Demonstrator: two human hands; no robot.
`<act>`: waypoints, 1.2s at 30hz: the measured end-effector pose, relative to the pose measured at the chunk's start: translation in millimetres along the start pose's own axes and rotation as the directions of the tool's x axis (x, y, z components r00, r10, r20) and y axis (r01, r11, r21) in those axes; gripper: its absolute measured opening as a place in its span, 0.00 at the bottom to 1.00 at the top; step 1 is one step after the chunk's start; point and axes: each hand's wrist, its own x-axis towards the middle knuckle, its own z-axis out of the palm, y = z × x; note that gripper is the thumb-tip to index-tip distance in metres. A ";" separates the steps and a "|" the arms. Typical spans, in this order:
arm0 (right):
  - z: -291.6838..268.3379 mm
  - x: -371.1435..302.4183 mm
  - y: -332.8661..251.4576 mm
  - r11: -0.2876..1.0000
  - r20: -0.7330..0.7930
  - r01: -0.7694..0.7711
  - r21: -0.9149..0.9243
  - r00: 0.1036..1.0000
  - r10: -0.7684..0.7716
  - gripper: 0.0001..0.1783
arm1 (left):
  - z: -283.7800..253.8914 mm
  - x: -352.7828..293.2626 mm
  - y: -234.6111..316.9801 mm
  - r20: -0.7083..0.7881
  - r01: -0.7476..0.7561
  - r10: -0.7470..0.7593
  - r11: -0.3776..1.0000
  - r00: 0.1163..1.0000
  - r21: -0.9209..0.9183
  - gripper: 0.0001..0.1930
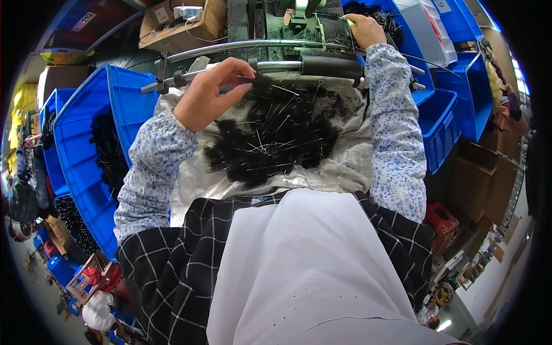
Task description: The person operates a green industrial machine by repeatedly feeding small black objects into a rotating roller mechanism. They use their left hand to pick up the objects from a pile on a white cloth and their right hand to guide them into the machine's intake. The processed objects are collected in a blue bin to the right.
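A dark heap of small twisted-wire brushes (pixel 264 138) with black bristles and looped wire ends lies on a pale, stained cloth (pixel 353 155) before me. At the heap's far left edge, the thumb and forefinger of my left hand (pixel 210 95) curl around the bristles of one brush (pixel 276 86), its bare wire pointing right. Farther off on the right, my right hand (pixel 368 31) pinches the end of another brush (pixel 330 15) beside a green machine (pixel 299 23). Its fingertips look pale greenish, and part of the grip is hidden.
Metal rails (pixel 247 44) and a black roller (pixel 330 66) cross between the heap and the machine. A large blue bin (pixel 86 155) with dark brushes stands left; more blue bins (pixel 440 129) stand right. An open cardboard box (pixel 181 26) sits at the far left.
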 end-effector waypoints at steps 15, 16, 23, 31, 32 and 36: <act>-71.9 -118.4 -126.9 0.618 0.129 0.096 0.781 0.942 -0.309 0.19 | 47.8 25.7 0.2 -0.250 -0.062 0.041 0.995 0.967 -0.077 0.17; -54.5 -109.9 -119.6 0.660 -0.067 0.212 0.720 0.969 -0.238 0.18 | 42.2 18.3 3.9 -0.236 -0.022 0.006 0.998 0.972 -0.064 0.18; -11.0 -34.3 -60.7 0.999 -0.271 0.005 -0.041 0.962 -0.015 0.14 | 14.4 -46.6 -71.1 0.209 0.309 -0.532 0.721 0.821 0.620 0.23; 5.9 -18.8 -59.9 0.997 -0.274 0.061 -0.038 0.959 -0.069 0.11 | 11.4 -50.3 -79.5 0.298 0.315 -0.471 0.838 0.831 0.446 0.22; 8.2 -17.6 -58.8 0.997 -0.274 0.076 -0.026 0.959 -0.080 0.12 | 9.6 -50.2 -81.0 0.290 0.295 -0.444 0.849 0.848 0.439 0.22; 11.6 -14.1 -57.5 0.996 -0.266 0.093 -0.001 0.960 -0.090 0.13 | -2.6 -38.5 -64.6 0.209 0.211 -0.322 0.880 0.923 0.425 0.19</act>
